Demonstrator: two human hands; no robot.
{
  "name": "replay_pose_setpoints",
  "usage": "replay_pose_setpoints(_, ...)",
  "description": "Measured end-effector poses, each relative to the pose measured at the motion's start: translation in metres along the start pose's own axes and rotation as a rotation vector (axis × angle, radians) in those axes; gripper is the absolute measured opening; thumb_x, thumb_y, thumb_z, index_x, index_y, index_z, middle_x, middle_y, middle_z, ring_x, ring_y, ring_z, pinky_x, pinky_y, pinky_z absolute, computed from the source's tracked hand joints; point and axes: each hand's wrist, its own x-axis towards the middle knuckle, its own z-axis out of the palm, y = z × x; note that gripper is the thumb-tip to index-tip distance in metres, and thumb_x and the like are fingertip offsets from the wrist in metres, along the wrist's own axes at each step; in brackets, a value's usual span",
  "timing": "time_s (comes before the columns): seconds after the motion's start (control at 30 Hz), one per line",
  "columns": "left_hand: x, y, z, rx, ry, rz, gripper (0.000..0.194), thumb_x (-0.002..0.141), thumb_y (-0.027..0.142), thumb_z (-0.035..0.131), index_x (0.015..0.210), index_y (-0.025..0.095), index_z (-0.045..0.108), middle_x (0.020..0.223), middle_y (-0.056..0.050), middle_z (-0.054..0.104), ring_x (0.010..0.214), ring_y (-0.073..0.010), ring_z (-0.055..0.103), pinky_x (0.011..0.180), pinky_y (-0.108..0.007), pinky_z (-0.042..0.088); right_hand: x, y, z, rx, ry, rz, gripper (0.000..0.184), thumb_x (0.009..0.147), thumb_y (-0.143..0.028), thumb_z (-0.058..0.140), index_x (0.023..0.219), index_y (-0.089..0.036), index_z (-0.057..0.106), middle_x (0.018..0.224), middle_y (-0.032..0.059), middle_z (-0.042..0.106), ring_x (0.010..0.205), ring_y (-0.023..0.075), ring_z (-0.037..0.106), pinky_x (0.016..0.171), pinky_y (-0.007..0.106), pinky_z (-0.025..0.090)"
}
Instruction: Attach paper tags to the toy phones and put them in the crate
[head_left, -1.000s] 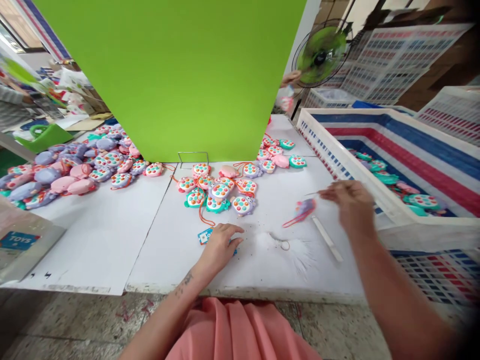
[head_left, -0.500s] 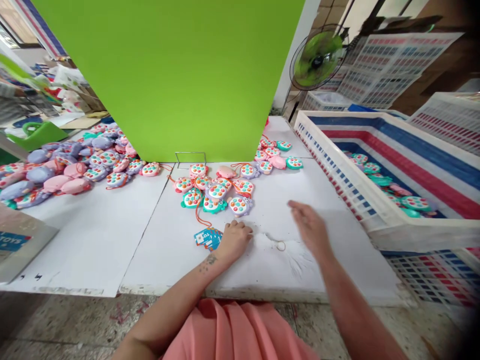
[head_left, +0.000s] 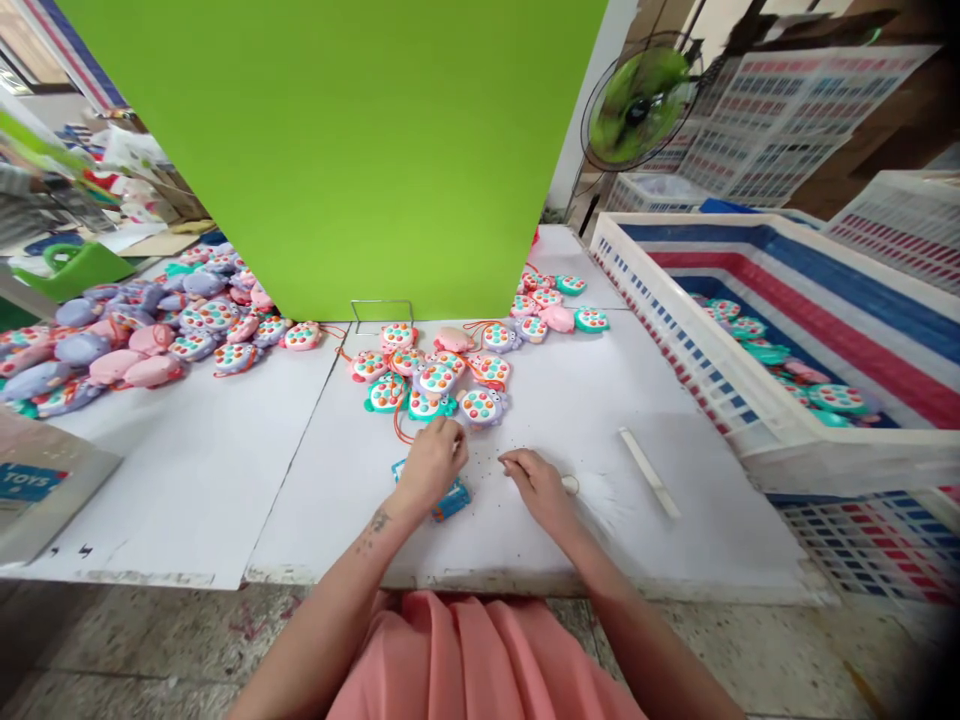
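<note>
My left hand is closed, fingers curled, above a small stack of blue cards that it partly covers; what it holds, if anything, I cannot make out. My right hand is in a pinch a little to the right, fingertips pointing left; anything between them is too small to name. Beyond both hands lies a cluster of pop-button toys in animal shapes, among them a purple one and a green one. An orange cord loops down from the cluster. Dark specks dot the table between the hands.
A white strip and a thin ring lie on the table. A large toy pile is at left, a white crate with toys at right. A green panel stands ahead; a fan hangs behind.
My right hand has moved left, close to my left hand, and closed into a pinch. My left hand has shifted left over the cards. The white strip now shows at right.
</note>
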Motion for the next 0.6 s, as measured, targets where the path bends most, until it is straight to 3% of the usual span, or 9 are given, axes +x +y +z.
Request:
replay_pose_setpoints(0.07, -0.006, -0.006, -0.019, -0.118, 0.013, -0.002, 0.013, 0.085, 0.018, 0.043, 0.082, 0.017, 0.055, 0.083, -0.005, 0.056, 0.076, -0.0162, 0.053, 0.072, -0.03, 0.043, 0.002, -0.005, -0.005, 0.095, 0.039, 0.056, 0.019, 0.09, -0.028, 0.047, 0.092, -0.019, 0.062, 0.081, 0.0041, 0.066, 0.079, 0.018, 0.062, 0.074, 0.033, 0.049)
replay_pose_setpoints(0.17, -0.018, -0.009, -0.043, -0.3, -0.072, -0.013, 0.013, 0.085, 0.021, 0.044, 0.079, 0.017, 0.055, 0.079, -0.003, 0.056, 0.072, -0.0138, 0.052, 0.067, -0.026, 0.043, 0.007, -0.022, -0.012, 0.291, 0.134, 0.148, 0.019, 0.086, -0.034, 0.053, 0.092, -0.019, 0.063, 0.091, 0.0063, 0.068, 0.089, 0.0197, 0.061, 0.083, 0.037, 0.047)
replay_pose_setpoints(0.33, -0.034, -0.014, -0.06, -0.474, -0.336, -0.03, 0.019, 0.086, 0.031, 0.046, 0.085, 0.018, 0.06, 0.084, -0.003, 0.061, 0.077, -0.0144, 0.056, 0.071, -0.025, 0.045, 0.017, -0.056, -0.017, 0.954, 0.207, 0.264, 0.018, 0.074, -0.037, 0.069, 0.078, -0.023, 0.058, 0.088, 0.0022, 0.071, 0.09, 0.0209, 0.065, 0.089, 0.044, 0.047)
replay_pose_setpoints(0.4, -0.036, -0.027, -0.055, -0.416, -0.346, -0.075, 0.02, 0.086, 0.033, 0.048, 0.089, 0.019, 0.061, 0.088, -0.004, 0.062, 0.08, -0.0163, 0.056, 0.074, -0.027, 0.045, 0.019, -0.064, -0.017, 1.108, 0.163, 0.28, 0.021, 0.071, -0.037, 0.072, 0.074, -0.024, 0.055, 0.08, -0.0008, 0.071, 0.083, 0.0203, 0.067, 0.087, 0.047, 0.048)
replay_pose_setpoints(0.47, -0.037, -0.044, -0.047, -0.219, -0.248, -0.196, 0.019, 0.084, 0.033, 0.051, 0.093, 0.019, 0.061, 0.092, -0.006, 0.062, 0.085, -0.0199, 0.056, 0.077, -0.031, 0.044, 0.019, -0.067, -0.016, 1.136, 0.129, 0.284, 0.02, 0.07, -0.035, 0.073, 0.074, -0.025, 0.056, 0.073, -0.0032, 0.069, 0.077, 0.0177, 0.067, 0.086, 0.045, 0.05)
replay_pose_setpoints(0.53, -0.037, -0.062, -0.037, 0.007, -0.178, -0.329, 0.022, 0.08, 0.034, 0.057, 0.094, 0.019, 0.062, 0.095, -0.008, 0.06, 0.09, -0.024, 0.054, 0.079, -0.034, 0.043, 0.018, -0.067, -0.014, 1.127, 0.118, 0.303, 0.017, 0.072, -0.033, 0.072, 0.077, -0.025, 0.059, 0.072, -0.0036, 0.068, 0.073, 0.0151, 0.066, 0.081, 0.04, 0.052)
replay_pose_setpoints(0.6, -0.037, -0.074, -0.029, 0.129, -0.191, -0.407, 0.026, 0.076, 0.037, 0.062, 0.095, 0.019, 0.061, 0.097, -0.009, 0.059, 0.092, -0.0254, 0.053, 0.079, -0.035, 0.042, 0.017, -0.066, -0.012, 1.117, 0.108, 0.359, 0.016, 0.072, -0.033, 0.072, 0.081, -0.024, 0.061, 0.074, -0.002, 0.067, 0.073, 0.0142, 0.064, 0.07, 0.033, 0.054)
